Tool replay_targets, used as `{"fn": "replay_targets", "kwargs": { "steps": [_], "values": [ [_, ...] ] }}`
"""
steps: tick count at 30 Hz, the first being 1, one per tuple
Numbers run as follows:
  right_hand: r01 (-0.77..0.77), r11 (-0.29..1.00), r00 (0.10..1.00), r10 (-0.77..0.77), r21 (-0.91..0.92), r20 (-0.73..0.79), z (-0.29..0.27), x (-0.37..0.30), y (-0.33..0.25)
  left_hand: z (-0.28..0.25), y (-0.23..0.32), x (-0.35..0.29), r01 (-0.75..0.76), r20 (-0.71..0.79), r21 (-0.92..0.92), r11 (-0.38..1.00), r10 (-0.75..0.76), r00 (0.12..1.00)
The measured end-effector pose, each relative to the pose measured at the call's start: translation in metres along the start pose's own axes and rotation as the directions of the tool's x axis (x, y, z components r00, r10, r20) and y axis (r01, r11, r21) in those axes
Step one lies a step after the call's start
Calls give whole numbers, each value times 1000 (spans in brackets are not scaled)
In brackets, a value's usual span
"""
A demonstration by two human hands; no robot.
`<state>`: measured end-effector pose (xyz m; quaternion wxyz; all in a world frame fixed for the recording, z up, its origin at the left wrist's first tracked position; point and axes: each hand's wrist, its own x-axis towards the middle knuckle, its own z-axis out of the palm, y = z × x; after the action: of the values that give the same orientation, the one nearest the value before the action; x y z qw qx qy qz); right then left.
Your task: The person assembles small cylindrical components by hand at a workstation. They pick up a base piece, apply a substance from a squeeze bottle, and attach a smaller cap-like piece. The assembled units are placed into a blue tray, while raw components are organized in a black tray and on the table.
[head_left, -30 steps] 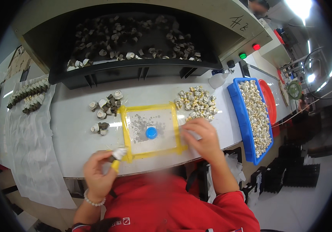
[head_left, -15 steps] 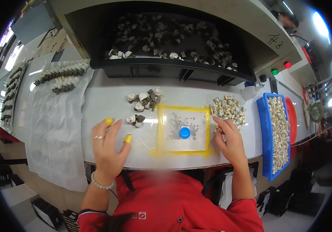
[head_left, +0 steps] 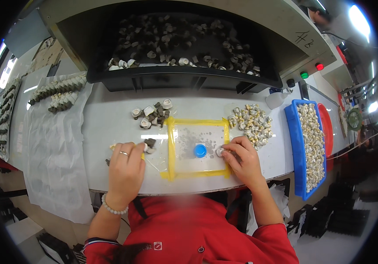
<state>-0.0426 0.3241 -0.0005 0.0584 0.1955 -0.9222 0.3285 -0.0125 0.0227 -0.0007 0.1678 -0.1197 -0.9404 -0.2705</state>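
Observation:
My left hand [head_left: 126, 171], with yellow covers on some fingertips, is closed at a small white-and-dark-grey piece [head_left: 146, 148], beside the yellow-taped panel. Part of its grip is hidden under the fingers. Thumb and fingertips of my right hand [head_left: 244, 163] pinch a small whitish piece [head_left: 220, 152] over the panel's right side. Between the hands, a round blue cap [head_left: 200, 151] sits on the panel [head_left: 189, 165], whose surface carries grey wet-looking spots. Similar white-and-grey pieces [head_left: 146, 123] lie in a cluster beyond my left hand. Past my right hand is a pile of cream-and-gold pieces [head_left: 253, 125].
A long black tray [head_left: 162, 81] of dark and white pieces stands at the back under a machine hood. On the right is a blue bin [head_left: 301, 163] full of cream pieces, near a clear bottle [head_left: 275, 100]. White sheeting [head_left: 57, 163] with rows of pieces covers the left.
My right hand has moved left from beside the cream pile onto the panel, now with a whitish piece. My left hand has closed at the near white-and-grey pieces. The view has shifted slightly.

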Motion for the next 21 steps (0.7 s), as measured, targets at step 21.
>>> {"fn": "replay_targets", "kwargs": {
  "steps": [21],
  "values": [
    [162, 986, 985, -163, 39, 49, -3, 16, -14, 0, 5, -15, -134, -31, 57, 989, 136, 990]
  ]
}}
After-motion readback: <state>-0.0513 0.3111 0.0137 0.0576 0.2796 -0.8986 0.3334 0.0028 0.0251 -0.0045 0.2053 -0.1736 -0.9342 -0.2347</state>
